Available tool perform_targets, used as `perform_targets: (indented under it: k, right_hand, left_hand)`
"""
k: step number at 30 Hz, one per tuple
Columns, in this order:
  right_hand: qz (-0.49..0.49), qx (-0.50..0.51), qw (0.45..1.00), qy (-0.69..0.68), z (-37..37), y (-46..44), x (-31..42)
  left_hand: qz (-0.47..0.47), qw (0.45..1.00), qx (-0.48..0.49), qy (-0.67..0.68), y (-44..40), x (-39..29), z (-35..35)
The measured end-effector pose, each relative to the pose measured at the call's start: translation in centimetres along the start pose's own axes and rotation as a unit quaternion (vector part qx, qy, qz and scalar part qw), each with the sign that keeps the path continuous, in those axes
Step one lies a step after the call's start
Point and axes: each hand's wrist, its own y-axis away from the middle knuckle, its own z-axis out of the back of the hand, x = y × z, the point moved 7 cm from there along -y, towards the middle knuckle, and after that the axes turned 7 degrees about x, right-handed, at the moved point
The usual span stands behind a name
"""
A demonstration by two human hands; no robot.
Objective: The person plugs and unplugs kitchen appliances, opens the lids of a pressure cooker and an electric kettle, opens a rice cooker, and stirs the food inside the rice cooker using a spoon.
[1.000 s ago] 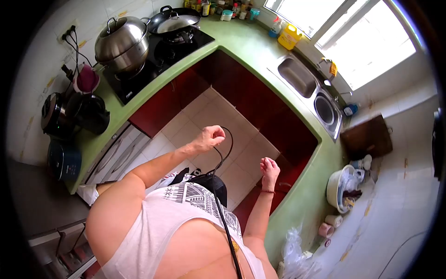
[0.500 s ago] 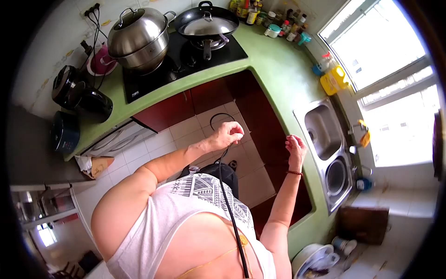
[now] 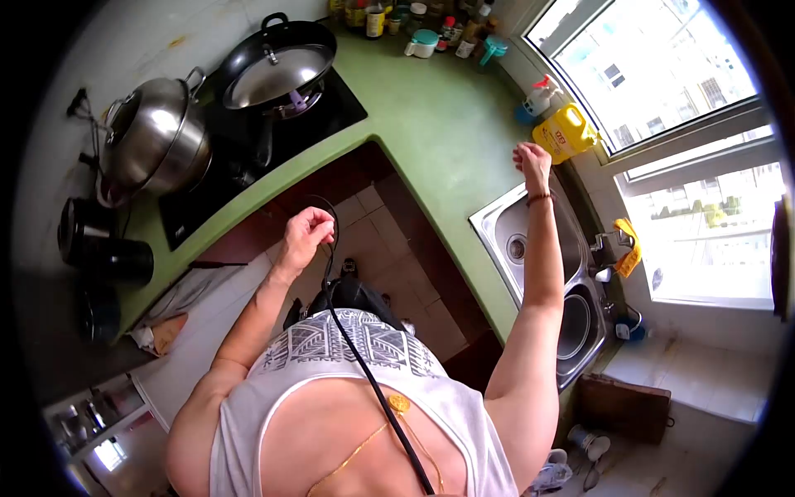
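Note:
My left hand (image 3: 308, 235) is raised in front of my body at the left, its fingers curled and pinched together. Whatever it holds, if anything, is hidden. A thin black cable (image 3: 352, 344) runs up past my chest and loops beside those fingers; I cannot tell whether they touch it. My right hand (image 3: 534, 161) is stretched over the counter above the sink, fingers loosely curled in with nothing visible in them. Just beyond it stands a yellow jug (image 3: 565, 134) with a handle, by the window. A pump bottle (image 3: 542, 95) stands behind the jug.
The steel double sink (image 3: 501, 219) lies under my right forearm, with a yellow cloth (image 3: 628, 248) over the tap. On the black stove (image 3: 236, 166) are a steel steamer pot (image 3: 157, 137) and a lidded wok (image 3: 277, 74). Jars (image 3: 422, 43) line the back of the green counter (image 3: 406, 108).
My right hand has reached forward from beside the sink to near the yellow jug. My left hand has moved left in view, still curled. The view has turned toward the window.

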Motion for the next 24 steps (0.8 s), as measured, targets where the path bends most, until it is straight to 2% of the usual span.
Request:
perform_targets:
  k: [2, 4, 7, 8, 10, 12, 14, 15, 16, 18, 21, 22, 24]
  right_hand:
    - [-0.017, -0.049, 0.998, 0.024, 0.4, -3.2, 0.3]
    - [-0.019, -0.045, 0.998, 0.045, 1.4, -7.4, -1.5]
    - [0.107, -0.121, 0.955, 0.248, 4.1, -13.3, -1.2]
    - [0.089, -0.106, 0.971, 0.197, 5.1, -16.1, -2.6]
    - [0.048, -0.1, 0.949, 0.295, 5.1, -17.2, -0.7]
    - [0.019, -0.066, 0.953, 0.295, 4.6, -19.4, -0.6]
    - [-0.105, -0.089, 0.988, 0.074, 4.5, -21.1, -4.3]
    - [-0.112, -0.054, 0.99, 0.067, 4.6, -23.4, -7.3]
    - [-0.163, -0.086, 0.981, 0.061, 4.4, -24.0, -9.2]
    - [-0.197, -0.112, 0.974, -0.018, 4.5, -25.5, -11.6]
    - [-0.176, -0.146, 0.967, -0.116, 5.4, -28.1, -14.1]
    - [-0.185, -0.13, 0.963, -0.147, 5.7, -30.7, -17.9]
    - [-0.178, -0.11, 0.974, -0.09, 4.9, -29.9, -16.0]
  left_hand:
    - [-0.002, 1.0, -0.001, 0.003, -2.3, -0.6, 0.9]
    - [-0.025, 1.0, 0.0, 0.001, -4.3, -1.0, 1.7]
    - [-0.026, 1.0, 0.002, 0.01, -7.0, -1.9, 1.8]
    - [-0.02, 1.0, -0.001, 0.017, -7.6, -2.1, 1.7]
    - [-0.005, 1.0, -0.013, 0.016, -8.7, -1.8, 1.8]
    - [0.009, 0.999, -0.024, 0.019, -10.5, -1.6, 1.7]
    - [0.009, 0.998, -0.059, 0.032, -11.6, -1.3, 1.9]
    - [0.005, 0.996, -0.081, 0.029, -12.2, -0.9, 2.1]
    - [0.012, 0.995, -0.098, 0.028, -12.6, -1.2, 2.0]
    - [0.025, 0.991, -0.125, 0.026, -13.5, -1.5, 1.9]
    - [0.053, 0.987, -0.151, 0.001, -15.0, -1.0, 1.8]
    - [0.039, 0.987, -0.158, 0.001, -15.1, -1.7, 1.6]
    - [0.031, 0.979, -0.201, 0.003, -15.3, -3.5, 1.5]
